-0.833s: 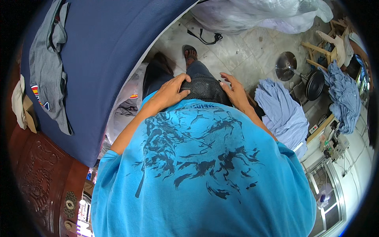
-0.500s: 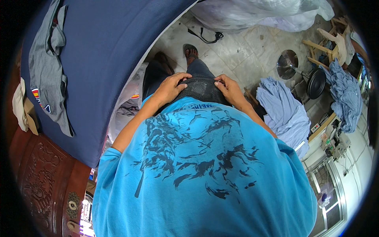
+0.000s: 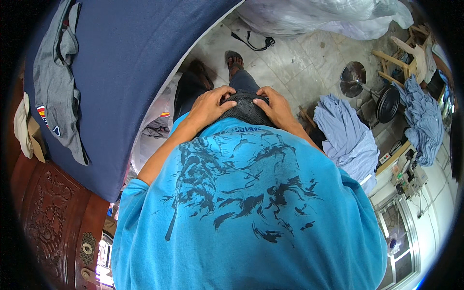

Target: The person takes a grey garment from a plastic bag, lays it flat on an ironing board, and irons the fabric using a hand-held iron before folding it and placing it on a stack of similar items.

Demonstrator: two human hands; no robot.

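At my waist, a piece of black mesh fabric [image 3: 244, 110] lies against the lower hem of my blue T-shirt [image 3: 241, 193]. My left hand [image 3: 211, 106] is closed on its left edge, with the thumb on top and the fingers curled over the far side. On the opposite edge my right hand [image 3: 277, 107] pinches the same fabric between thumb and fingers. A short stretch of mesh shows between the two thumbs. The fingertips are partly hidden behind the fabric, and I cannot tell what kind of item it is.
A grey garment [image 3: 57, 82] lies on the dark blue covered surface [image 3: 130, 63] at left. Carved dark wood [image 3: 50, 217] stands below it. Right of me are light blue cloths [image 3: 345, 135] and a round black stool [image 3: 387, 102]. Clear plastic [image 3: 319, 17] and a black cord [image 3: 255, 44] lie ahead.
My right hand has moved left along the mesh, toward my left hand. The left thumb has also shifted inward, and less mesh shows between the hands.
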